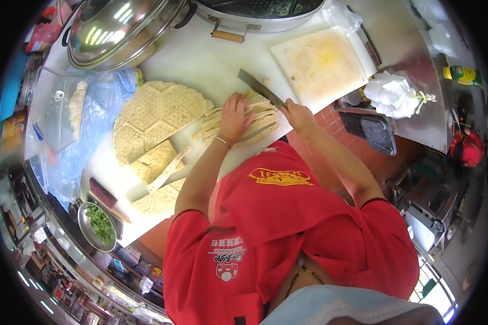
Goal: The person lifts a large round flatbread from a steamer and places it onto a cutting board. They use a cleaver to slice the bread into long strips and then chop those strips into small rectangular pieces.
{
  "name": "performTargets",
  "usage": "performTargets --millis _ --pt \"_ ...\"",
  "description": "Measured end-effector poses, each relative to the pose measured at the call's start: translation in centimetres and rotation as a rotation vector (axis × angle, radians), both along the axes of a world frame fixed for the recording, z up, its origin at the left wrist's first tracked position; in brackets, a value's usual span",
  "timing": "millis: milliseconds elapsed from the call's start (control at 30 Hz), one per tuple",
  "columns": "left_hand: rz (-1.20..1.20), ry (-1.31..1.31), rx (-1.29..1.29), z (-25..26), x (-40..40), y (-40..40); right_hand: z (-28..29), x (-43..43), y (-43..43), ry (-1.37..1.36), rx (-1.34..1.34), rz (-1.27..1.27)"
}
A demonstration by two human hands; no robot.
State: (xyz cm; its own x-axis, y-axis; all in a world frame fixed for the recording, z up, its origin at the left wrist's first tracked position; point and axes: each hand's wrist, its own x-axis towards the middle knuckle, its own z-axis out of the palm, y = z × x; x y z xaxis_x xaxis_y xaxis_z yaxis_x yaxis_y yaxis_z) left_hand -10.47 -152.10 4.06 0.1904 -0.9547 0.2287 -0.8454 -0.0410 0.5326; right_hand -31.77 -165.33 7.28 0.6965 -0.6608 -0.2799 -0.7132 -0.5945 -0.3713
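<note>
My left hand (235, 120) lies palm down over a bundle of cut flatbread strips (265, 121), pressing and steadying it near the front edge of the white worktop. In my right hand (301, 118) is the handle of a broad kitchen knife (262, 87). Its blade slants across the right end of the strips, pointing away to the left; whether it touches them is unclear. Left of the strips rests a large, thick flatbread (158, 113) with a patterned crust and one straight cut side. Beside it sit a smaller cut piece (154, 160) and a loose strip (168, 170).
A cutting board (323, 65) lies to the right, with another knife handle (373, 53) beyond it. A lidded steel pot (122, 32) and a round pan (260, 24) stand at the back. Blue plastic (99, 109) and a bowl of chopped greens (99, 223) are at left.
</note>
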Motion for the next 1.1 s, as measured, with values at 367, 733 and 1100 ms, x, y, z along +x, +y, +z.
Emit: performTargets --millis 367,733,1100 --pt "-0.09 -0.237 0.228 -0.9 -3.1 0.6 6.5 -1.4 1.0 0.033 0.019 0.001" --pt "-0.052 0.134 -0.137 -2.0 1.6 -1.2 7.9 -0.1 1.7 0.203 0.043 0.111" --pt "-0.086 0.177 -0.098 -2.2 1.3 -1.2 -0.2 0.0 1.5 0.05 -0.032 0.113"
